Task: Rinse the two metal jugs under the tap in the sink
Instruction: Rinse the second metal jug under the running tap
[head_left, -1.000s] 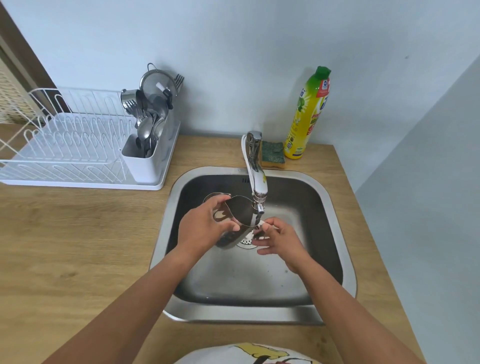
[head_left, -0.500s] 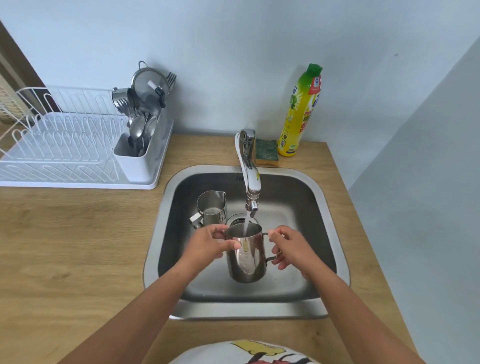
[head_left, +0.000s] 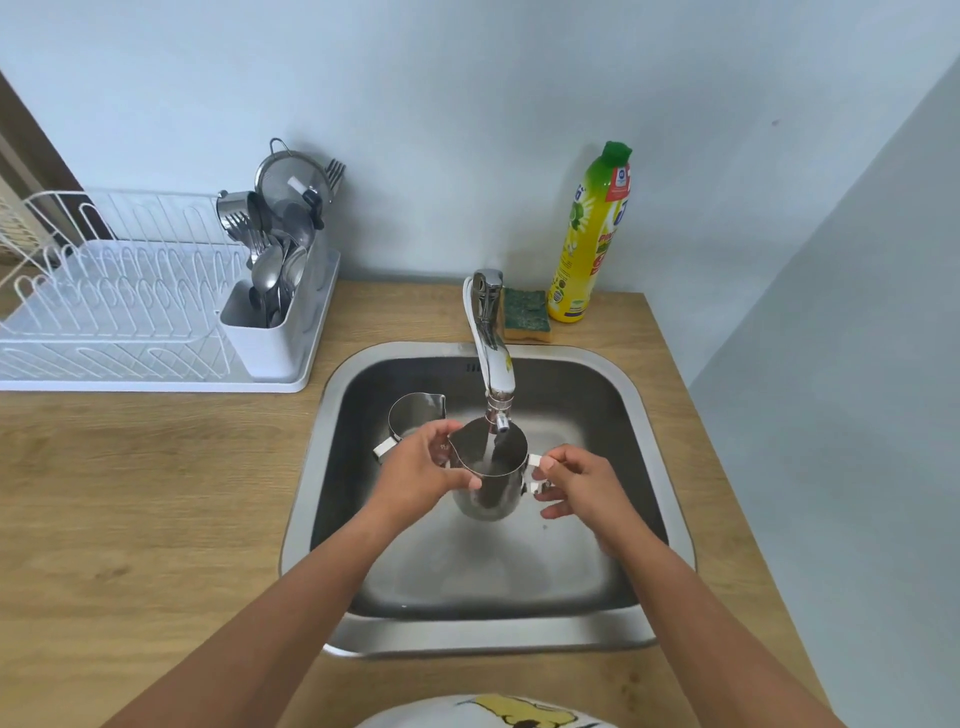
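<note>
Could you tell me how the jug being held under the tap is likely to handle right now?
The jug is polished metal, so probably rigid but slippery when wet. Water from the tap runs into it, so it is likely getting heavier.

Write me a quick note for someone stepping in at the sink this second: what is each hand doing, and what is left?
Left hand: gripping the rim of the larger shiny metal jug.
Right hand: holding that jug's handle side.
The jug is upright under the chrome tap, water running into it.
The smaller metal jug stands in the steel sink, behind the left hand.
Done: first jug is filling.
Left: empty it, then rinse the smaller jug.
</note>
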